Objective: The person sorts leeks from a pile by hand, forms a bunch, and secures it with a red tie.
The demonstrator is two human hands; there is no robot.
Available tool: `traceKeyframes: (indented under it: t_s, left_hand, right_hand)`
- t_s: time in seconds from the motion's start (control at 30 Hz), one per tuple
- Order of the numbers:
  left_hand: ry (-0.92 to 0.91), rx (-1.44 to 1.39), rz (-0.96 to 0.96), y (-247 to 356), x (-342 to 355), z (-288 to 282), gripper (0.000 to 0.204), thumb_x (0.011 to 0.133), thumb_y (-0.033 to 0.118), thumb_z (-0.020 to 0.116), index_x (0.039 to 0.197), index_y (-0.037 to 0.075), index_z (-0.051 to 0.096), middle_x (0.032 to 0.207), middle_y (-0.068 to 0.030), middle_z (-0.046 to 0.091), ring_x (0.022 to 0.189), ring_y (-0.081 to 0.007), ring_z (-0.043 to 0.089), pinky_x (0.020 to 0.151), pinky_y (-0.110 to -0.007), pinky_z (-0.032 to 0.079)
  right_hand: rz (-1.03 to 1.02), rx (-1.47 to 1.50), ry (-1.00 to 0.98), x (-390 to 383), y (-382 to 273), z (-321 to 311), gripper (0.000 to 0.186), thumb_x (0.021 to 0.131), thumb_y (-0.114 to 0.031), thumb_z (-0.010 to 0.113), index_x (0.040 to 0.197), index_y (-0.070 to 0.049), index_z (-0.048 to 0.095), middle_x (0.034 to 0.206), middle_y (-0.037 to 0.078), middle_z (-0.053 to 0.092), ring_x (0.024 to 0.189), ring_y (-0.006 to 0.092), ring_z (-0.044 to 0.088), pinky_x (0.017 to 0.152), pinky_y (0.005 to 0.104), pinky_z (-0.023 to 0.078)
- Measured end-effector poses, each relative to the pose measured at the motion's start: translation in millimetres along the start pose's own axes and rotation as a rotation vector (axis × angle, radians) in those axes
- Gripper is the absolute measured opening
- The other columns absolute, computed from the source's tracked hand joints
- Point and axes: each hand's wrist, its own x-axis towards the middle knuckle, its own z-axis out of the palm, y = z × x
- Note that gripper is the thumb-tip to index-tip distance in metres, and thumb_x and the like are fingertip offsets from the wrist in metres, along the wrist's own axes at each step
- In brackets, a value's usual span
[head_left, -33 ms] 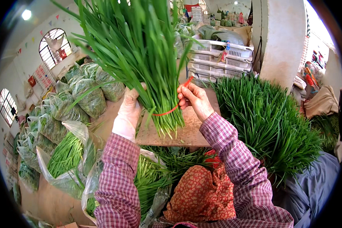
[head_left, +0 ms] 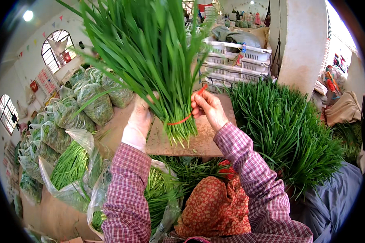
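Observation:
A large bunch of garlic chives (head_left: 150, 60) stands upright in front of me, leaves up and cut stem ends down. My left hand (head_left: 141, 111) grips it from the left side, its fingers partly hidden behind the stems. Around the lower stems runs a thin red tie (head_left: 179, 120). On the right side my right hand (head_left: 208, 106) pinches the tie, and a short red end sticks out above the fingers. The stem ends hang over a brown board (head_left: 215, 139), and I cannot tell whether they touch it.
A big heap of chives (head_left: 284, 133) lies at the right, beside a pillar (head_left: 300, 44). White crates (head_left: 253, 56) are stacked behind. Several filled plastic bags (head_left: 95, 101) line the left, with an opened bag (head_left: 73, 166) nearer. A red patterned cloth (head_left: 215, 206) covers my lap.
The bunch and the tie have shifted slightly to the right. Both hands keep their grip.

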Motion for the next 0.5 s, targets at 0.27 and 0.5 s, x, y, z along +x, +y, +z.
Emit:
traceKeyframes:
  t_s: [0.27, 0.5]
  left_hand:
    - [0.083, 0.312, -0.647, -87.4, -71.3, -94.5, 0.062, 0.079, 0.018, 0.07, 0.133, 0.006, 0.043, 0.132, -0.0053, 0.048, 0.122, -0.0207, 0.044, 0.105, -0.033, 0.034]
    - [0.043, 0.761, -0.617, -106.6, -54.2, -18.8, 0.056, 0.077, 0.014, 0.073, 0.127, 0.001, 0.05, 0.121, -0.0108, 0.06, 0.112, -0.0216, 0.055, 0.098, -0.035, 0.044]
  right_hand:
    - [0.196, 0.027, 0.127, -37.0, 113.4, -31.7, 0.021, 0.098, -0.022, 0.049, 0.099, -0.003, 0.057, 0.077, -0.002, 0.056, 0.062, 0.0061, 0.055, 0.056, 0.022, 0.051]
    - [0.235, 0.051, 0.155, -37.8, 106.2, -23.6, 0.022, 0.098, -0.024, 0.05, 0.099, -0.003, 0.057, 0.075, -0.002, 0.054, 0.061, 0.0052, 0.053, 0.055, 0.0213, 0.049]
